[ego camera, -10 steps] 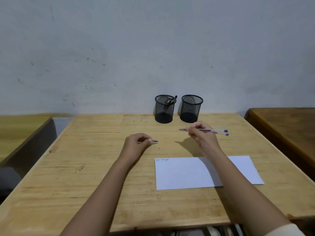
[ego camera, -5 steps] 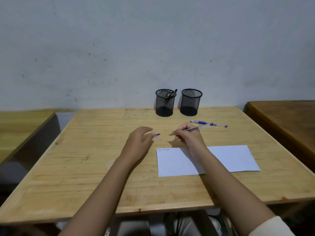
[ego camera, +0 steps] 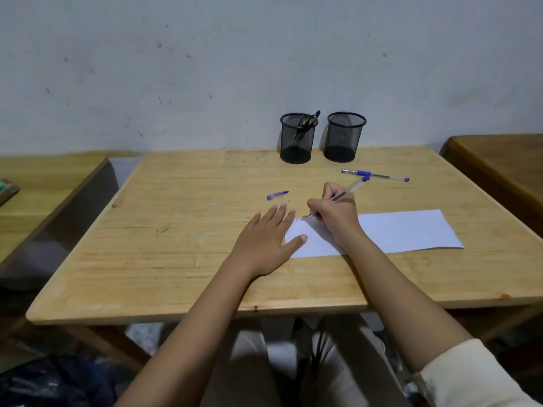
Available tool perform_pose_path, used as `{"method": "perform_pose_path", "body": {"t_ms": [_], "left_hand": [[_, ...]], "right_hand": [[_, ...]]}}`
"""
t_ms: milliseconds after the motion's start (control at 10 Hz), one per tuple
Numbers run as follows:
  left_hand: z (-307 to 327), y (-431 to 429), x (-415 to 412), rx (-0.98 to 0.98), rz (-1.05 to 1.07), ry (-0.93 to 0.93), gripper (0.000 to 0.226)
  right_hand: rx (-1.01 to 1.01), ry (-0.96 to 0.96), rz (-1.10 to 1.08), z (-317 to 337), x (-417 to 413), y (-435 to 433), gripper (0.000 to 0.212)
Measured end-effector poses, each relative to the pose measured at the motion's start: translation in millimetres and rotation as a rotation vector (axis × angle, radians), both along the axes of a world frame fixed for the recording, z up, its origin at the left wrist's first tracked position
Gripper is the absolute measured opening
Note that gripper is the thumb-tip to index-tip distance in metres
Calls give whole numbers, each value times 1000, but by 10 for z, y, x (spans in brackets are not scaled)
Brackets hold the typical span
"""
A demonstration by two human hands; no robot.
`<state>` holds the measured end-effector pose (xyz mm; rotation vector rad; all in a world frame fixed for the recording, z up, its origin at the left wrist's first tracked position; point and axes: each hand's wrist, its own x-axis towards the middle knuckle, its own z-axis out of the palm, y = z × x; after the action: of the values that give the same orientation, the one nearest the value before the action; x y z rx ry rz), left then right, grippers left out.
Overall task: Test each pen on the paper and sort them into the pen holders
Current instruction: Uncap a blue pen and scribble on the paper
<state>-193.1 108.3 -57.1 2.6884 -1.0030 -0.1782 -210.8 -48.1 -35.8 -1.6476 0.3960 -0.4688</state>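
1. Gripping a blue pen (ego camera: 349, 189) in curled fingers, the right hand (ego camera: 335, 212) rests its tip on the far-left corner of the paper (ego camera: 411, 233).
2. Left hand (ego camera: 264, 242) lies flat, fingers straight, holding nothing, thumb on the paper's left edge.
3. A blue cap (ego camera: 277, 195) lies on the surface (ego camera: 176, 230) just beyond the left fingertips.
4. A second pen (ego camera: 374, 175) lies beyond the right hand, near two mesh holders (ego camera: 296, 142).

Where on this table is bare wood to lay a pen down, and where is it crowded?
Widest bare wood: the left half of the table, from its edge to the left hand. Another strip: near edge, below the paper. Crowded: from paper to left holder and right holder, where the pen cap, loose pen and right hand with its pen sit.
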Motion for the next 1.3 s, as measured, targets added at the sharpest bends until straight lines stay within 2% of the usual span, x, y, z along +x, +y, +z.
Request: {"method": "perform_pose_path", "body": {"t_ms": [300, 600, 800, 900, 1000, 1300], "left_hand": [[-16, -20, 1, 5, 4, -7, 65], [-29, -20, 6, -2, 8, -28, 64], [-23, -18, 0, 0, 5, -26, 64], [-20, -20, -1, 3, 8, -27, 64], [-26, -20, 1, 6, 8, -29, 64], [-35, -23, 9, 13, 4, -33, 64]], "right_hand": [[-76, -8, 17, -57, 91, -36, 28], [-126, -4, 42, -81, 113, -36, 35], [-89, -12, 56, -72, 109, -48, 32], [-40, -27, -10, -75, 115, -83, 31], [-80, -31, 4, -74, 106, -76, 27], [-123, -5, 46, -70, 109, -60, 32]]}}
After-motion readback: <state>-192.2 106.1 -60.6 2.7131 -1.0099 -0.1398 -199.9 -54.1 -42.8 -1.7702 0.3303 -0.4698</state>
